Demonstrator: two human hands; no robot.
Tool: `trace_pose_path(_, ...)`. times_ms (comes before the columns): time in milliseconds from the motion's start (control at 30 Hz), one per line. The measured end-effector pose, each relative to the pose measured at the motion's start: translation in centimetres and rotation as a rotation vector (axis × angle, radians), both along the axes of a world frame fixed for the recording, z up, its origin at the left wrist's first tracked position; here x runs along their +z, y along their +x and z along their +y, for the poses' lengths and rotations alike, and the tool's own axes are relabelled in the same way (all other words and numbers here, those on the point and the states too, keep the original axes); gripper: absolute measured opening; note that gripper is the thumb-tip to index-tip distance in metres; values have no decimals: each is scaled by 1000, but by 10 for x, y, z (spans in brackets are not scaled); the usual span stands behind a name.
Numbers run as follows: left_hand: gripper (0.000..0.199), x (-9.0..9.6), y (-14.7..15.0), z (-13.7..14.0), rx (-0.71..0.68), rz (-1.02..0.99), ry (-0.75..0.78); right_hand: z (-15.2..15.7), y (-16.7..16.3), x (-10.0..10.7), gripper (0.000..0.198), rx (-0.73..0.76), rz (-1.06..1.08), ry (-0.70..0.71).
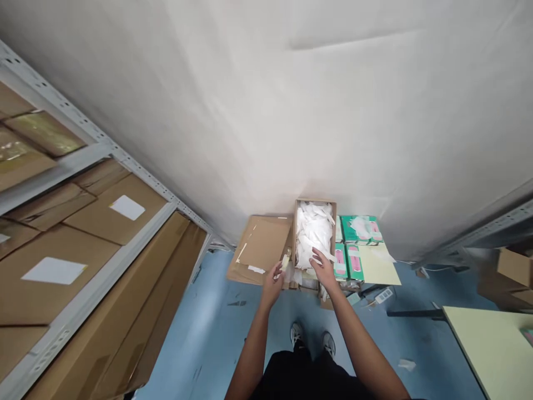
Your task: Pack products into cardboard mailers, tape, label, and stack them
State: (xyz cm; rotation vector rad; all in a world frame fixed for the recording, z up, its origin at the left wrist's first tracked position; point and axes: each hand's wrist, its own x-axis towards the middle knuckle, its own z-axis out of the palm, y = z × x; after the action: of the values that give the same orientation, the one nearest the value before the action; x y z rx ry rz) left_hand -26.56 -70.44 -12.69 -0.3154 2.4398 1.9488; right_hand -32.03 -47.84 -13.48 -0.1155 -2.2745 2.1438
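An open cardboard box (295, 233) heaped with white, thin, soft-looking pieces (312, 228) stands against the wall. At its near right corner is my right hand (323, 271), fingers apart over the nearest white pieces; I see nothing gripped in it. My left hand (272, 282) is just left of the box, its fingers closed on a small pale, yellowish-white packet (285, 261). What the packet contains is too small to make out. Flattened brown cardboard (265, 240) lies beside that hand on the left.
Green boxes with pink panels (355, 262) stand right of the open box on a pale tabletop (378, 265). Metal shelving (162, 214) loaded with cartons (94, 228) rises on the left. At lower right is another pale table (487, 339). Blue floor (187, 339) shows below.
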Motion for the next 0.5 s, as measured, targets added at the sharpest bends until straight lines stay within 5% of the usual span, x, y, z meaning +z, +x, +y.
trace_pose_path(267,53,-11,5,-65,67,-64,-38,-61,4,-10,61,100,-62,18)
trace_pose_path(500,50,-62,-46,-151,18,-104,3,-131,-16,-40,56,75,-7,275)
